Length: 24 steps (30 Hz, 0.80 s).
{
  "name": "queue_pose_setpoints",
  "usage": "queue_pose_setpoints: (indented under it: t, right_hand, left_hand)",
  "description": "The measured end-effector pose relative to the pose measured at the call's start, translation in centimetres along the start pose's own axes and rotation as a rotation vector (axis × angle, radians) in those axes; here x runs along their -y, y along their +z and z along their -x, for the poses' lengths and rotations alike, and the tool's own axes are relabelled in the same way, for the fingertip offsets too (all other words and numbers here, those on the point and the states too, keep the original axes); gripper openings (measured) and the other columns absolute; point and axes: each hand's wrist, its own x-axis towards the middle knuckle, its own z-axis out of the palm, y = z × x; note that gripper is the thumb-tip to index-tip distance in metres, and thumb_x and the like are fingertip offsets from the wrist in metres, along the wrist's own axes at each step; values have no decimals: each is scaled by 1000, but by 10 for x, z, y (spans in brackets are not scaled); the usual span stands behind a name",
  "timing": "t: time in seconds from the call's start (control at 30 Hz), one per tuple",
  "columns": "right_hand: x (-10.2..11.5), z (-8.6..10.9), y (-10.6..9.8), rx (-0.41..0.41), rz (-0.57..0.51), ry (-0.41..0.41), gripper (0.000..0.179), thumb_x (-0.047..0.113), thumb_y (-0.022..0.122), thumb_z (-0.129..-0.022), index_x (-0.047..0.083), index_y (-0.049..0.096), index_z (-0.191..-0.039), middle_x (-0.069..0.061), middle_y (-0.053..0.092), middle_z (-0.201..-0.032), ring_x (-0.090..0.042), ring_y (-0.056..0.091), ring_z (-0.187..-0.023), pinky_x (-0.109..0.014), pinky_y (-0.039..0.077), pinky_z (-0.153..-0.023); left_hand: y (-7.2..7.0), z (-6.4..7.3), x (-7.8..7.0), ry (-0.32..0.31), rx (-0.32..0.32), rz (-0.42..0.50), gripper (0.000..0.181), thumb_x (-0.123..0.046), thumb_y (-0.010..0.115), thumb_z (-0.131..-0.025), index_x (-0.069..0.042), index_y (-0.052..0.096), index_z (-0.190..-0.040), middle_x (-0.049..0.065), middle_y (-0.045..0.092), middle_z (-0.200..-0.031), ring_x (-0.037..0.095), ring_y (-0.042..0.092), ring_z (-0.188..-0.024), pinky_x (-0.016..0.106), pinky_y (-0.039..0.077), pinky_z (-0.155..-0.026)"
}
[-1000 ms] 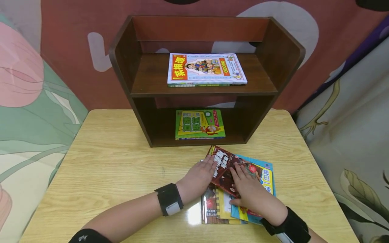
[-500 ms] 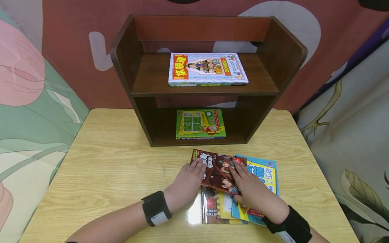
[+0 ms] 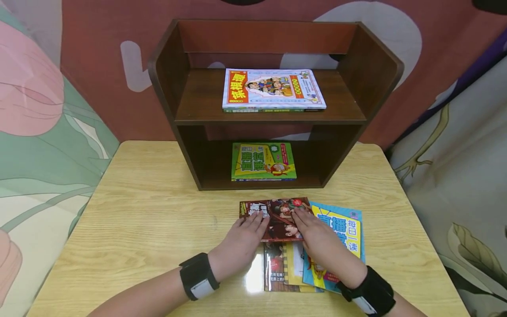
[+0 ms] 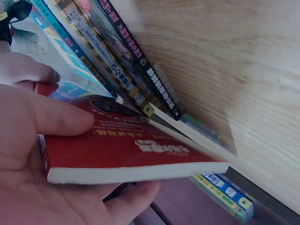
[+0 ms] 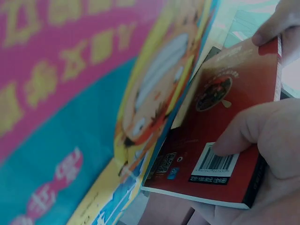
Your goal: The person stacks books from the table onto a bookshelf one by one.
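Both hands hold a dark red paperback book (image 3: 279,228) above a pile of books in the head view. My left hand (image 3: 239,243) grips its left part, fingers lying over the cover. In the left wrist view, the thumb (image 4: 65,117) presses the red back cover (image 4: 117,145) from below. The right hand (image 3: 321,235) holds the right part, fingers on top; its thumb (image 5: 232,133) lies by the barcode (image 5: 215,161) in the right wrist view. Under the red book is a fanned pile: a blue-and-yellow book (image 3: 354,237), a yellow book (image 3: 294,274) and a brown-covered book (image 3: 274,270).
A dark brown two-tier bookshelf (image 3: 186,152) stands at the back of the wooden table (image 3: 150,211). White-covered books (image 3: 273,88) lie flat on its upper shelf, green ones (image 3: 263,160) on the lower. Patterned curtains (image 3: 447,176) hang around the table.
The red book has moved left and turned from slanted to nearly parallel with the shelf front. My left hand went left with it; the right hand shifted slightly left. More of the blue-and-yellow book shows.
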Motion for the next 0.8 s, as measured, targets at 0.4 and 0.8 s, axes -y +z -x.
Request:
queue_pose_setpoints:
  t: [0.4, 0.8]
  right_hand:
    - [6, -5, 2, -123, 53, -66, 49, 4, 69, -83, 6, 57, -131, -10, 54, -137, -28, 47, -130, -44, 41, -105]
    - [11, -7, -4, -164, 48, -107, 54, 5, 72, -81, 8, 56, -132, -8, 54, -137, -26, 50, -128, -43, 44, -102]
  left_hand:
    - [8, -5, 6, -46, -26, 68, 65, -11, 59, -88, -10, 32, -147, 17, 34, -150, 33, 38, -136, 49, 39, -105]
    - [-2, -1, 8, -43, -12, 35, 65, -5, 57, -85, -9, 35, -146, 15, 38, -148, 30, 38, -136, 47, 38, -106]
